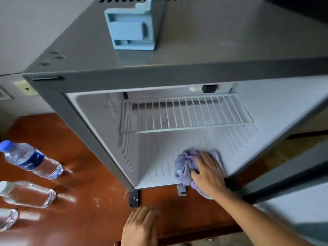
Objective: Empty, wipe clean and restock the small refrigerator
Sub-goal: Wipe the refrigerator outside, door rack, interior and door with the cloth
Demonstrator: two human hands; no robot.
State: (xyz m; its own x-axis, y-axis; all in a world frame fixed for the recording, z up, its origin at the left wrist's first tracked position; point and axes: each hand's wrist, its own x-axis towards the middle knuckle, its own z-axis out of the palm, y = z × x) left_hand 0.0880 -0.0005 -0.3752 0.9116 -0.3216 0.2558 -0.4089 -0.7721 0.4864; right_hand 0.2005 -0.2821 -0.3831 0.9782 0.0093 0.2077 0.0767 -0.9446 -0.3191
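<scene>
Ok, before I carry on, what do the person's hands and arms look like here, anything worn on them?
Both are bare. The right hand and its forearm show no glove, sleeve, watch or bracelet as far as the frame edge. The left hand is also ungloved, with no ring visible; its wrist is cut off by the frame, so anything worn there cannot be seen.

The fridge floor (159,167) lies open left of the cloth (186,162). Above, the wire shelf (184,114) caps it (front edge nearest). Three bottles (32,159) crowd the desk's (92,174) left edge.
</scene>
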